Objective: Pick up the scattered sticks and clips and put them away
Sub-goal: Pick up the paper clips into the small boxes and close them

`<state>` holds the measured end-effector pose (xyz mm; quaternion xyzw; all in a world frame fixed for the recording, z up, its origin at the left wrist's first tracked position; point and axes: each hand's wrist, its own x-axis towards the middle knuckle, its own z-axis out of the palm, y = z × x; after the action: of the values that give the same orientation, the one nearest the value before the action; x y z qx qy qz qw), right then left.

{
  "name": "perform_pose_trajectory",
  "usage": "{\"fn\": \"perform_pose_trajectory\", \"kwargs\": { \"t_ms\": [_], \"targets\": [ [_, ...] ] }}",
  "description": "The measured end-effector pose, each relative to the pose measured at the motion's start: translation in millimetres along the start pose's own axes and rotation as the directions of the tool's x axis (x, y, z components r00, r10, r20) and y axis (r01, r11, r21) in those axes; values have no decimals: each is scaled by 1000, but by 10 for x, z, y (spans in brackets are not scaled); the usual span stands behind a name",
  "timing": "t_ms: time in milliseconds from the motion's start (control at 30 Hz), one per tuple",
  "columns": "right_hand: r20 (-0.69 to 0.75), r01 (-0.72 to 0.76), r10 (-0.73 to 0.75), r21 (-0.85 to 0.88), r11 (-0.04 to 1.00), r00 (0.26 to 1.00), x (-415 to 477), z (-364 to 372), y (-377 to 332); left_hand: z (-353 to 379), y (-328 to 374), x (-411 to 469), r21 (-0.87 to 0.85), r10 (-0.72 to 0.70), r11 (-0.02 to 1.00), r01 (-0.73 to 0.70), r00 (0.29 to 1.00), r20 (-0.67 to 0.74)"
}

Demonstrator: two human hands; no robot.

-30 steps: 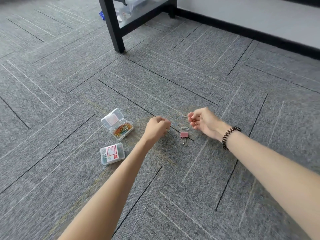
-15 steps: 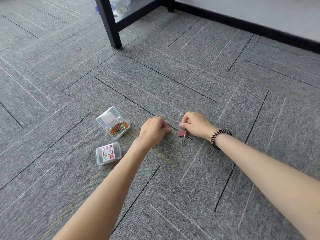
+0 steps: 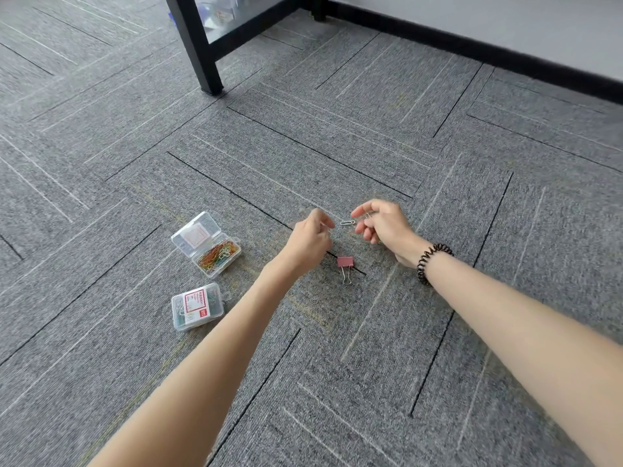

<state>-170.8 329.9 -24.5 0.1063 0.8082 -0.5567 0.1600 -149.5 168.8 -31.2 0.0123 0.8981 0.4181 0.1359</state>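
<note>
A silver paper clip (image 3: 347, 222) is seen on the grey carpet (image 3: 438, 146), between the two hands. The left hand (image 3: 312, 239) is held with its fingers curled together; whether anything is pinched cannot be told. The right hand (image 3: 384, 227) is held just right of the clip, forefinger and thumb parted, the other fingers curled. A pink binder clip (image 3: 345, 262) lies nearer. An open box (image 3: 194, 236) of coloured clips and a closed box (image 3: 197, 306) are set at the left.
</note>
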Motion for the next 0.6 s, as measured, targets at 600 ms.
{"fn": "perform_pose_trajectory", "kwargs": {
  "t_ms": [600],
  "targets": [
    [-36,-26,25,-41,999,999,-124,-174,120,177,188,414,348,38,937,-32,999,-10]
  ]
}}
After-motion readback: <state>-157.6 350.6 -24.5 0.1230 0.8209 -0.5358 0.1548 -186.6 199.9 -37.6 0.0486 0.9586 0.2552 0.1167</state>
